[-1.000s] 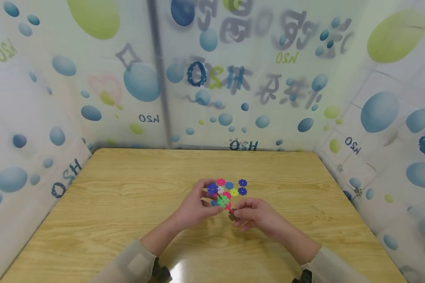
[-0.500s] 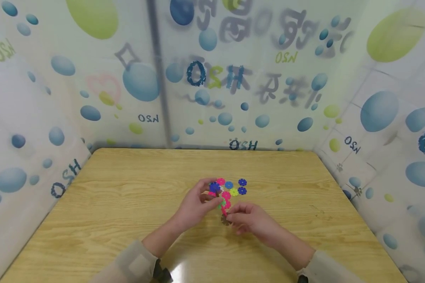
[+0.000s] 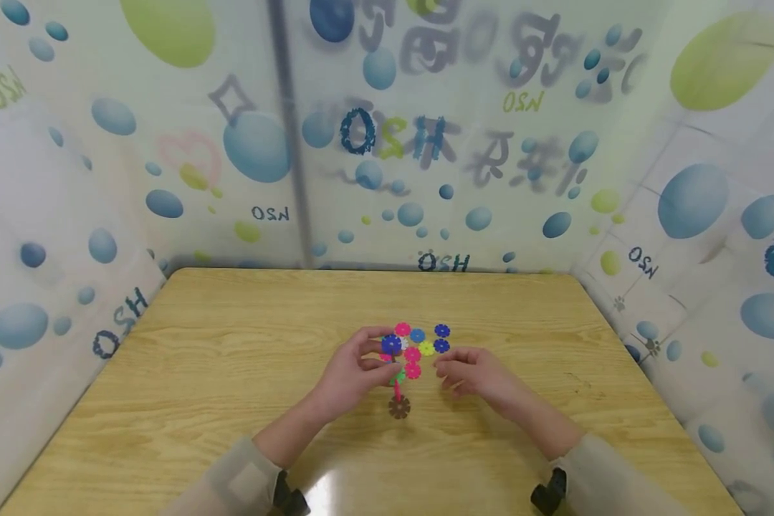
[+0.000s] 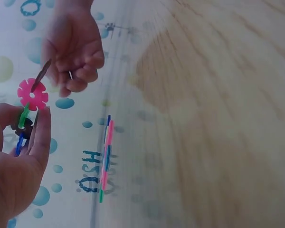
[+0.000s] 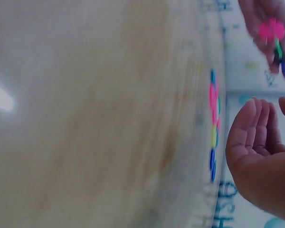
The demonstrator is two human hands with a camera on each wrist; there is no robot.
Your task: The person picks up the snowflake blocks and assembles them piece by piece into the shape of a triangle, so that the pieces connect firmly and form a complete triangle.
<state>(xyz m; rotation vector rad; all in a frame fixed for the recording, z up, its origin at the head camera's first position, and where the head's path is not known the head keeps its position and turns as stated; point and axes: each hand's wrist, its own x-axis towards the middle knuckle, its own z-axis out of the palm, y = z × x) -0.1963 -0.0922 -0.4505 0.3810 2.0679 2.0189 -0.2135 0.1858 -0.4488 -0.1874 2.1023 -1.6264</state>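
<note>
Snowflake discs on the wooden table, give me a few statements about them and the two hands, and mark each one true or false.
1. The left hand holds a small chain of joined discs. True.
2. The right hand grips a blue disc. False: its fingers are relaxed and hold nothing.
3. A brown disc is the lowest piece of the chain. True.
4. The loose discs lie at the table's left edge. False: they sit near the middle of the table, just beyond the hands.
5. Both sleeves are light-coloured. True.
</note>
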